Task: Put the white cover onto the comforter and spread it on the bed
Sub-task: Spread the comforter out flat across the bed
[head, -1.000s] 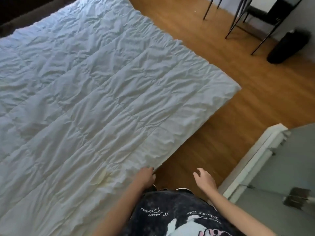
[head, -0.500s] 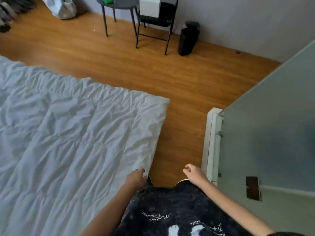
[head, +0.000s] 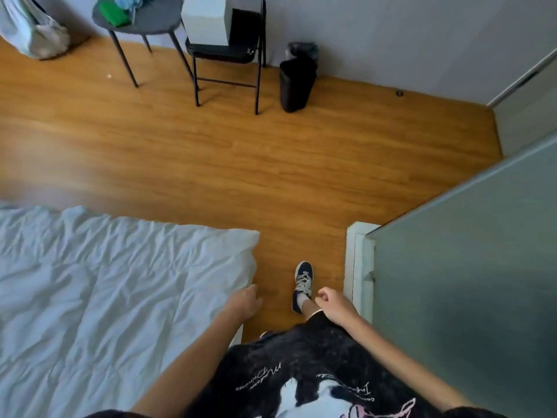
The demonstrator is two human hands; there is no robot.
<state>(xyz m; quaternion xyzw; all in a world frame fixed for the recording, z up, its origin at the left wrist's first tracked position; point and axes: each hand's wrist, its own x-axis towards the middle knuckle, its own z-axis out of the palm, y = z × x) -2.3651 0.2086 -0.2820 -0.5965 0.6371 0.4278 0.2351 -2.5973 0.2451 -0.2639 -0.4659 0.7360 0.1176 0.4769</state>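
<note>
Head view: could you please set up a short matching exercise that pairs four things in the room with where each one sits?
Things:
1. white box
2. green item
3. black bin
4. comforter

Places:
A. on the round table
B. on the floor against the wall
C. spread out at lower left
D. on the folding chair's seat

Pairs: 1-D, 2-A, 3-B, 4-C
</note>
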